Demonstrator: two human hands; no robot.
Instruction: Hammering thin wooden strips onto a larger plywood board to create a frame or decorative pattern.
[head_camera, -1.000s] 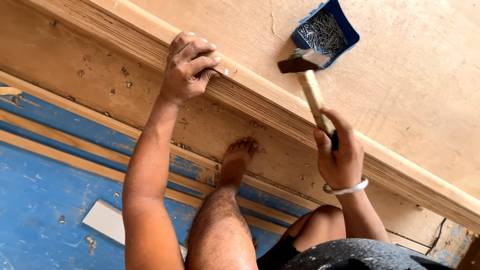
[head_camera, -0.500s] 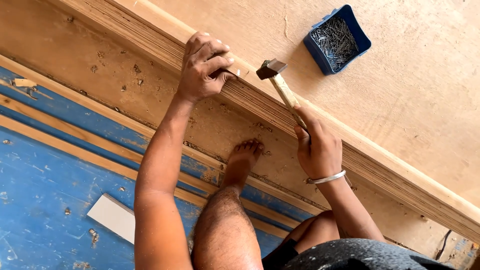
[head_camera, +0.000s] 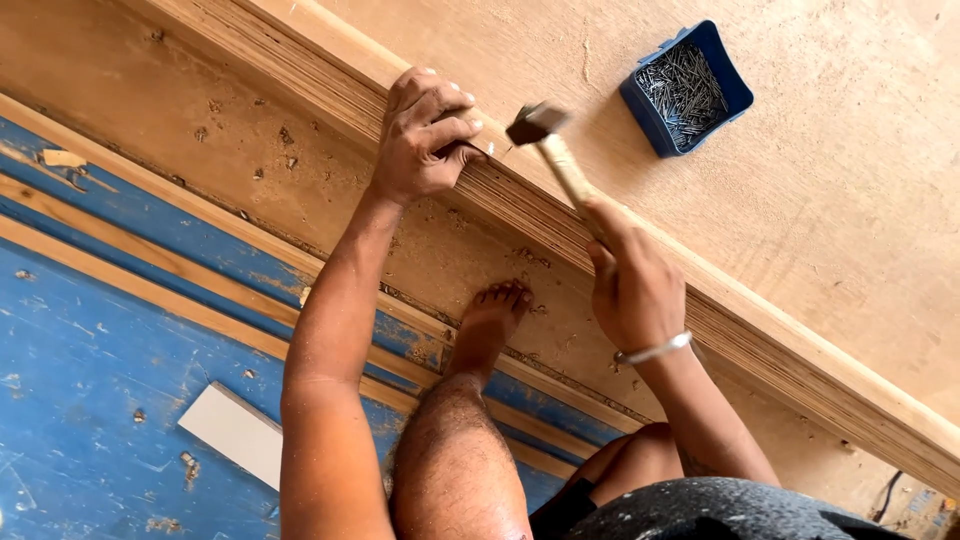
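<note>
Pinching a nail (head_camera: 497, 152) in left grip (head_camera: 425, 135), hammer (head_camera: 548, 145) clenched in right grip (head_camera: 632, 285); risking struck fingertips (head_camera: 470, 125) just beside the hammerhead.

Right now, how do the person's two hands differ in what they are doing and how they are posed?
The left hand rests on the edge of the wooden board, fingers pinching a small nail against it; the right hand is off the board, wrapped around the hammer handle. The left fingers curl loosely, while the right ones close in a full fist. Only the right wrist wears a bracelet. Both are bare.
</note>
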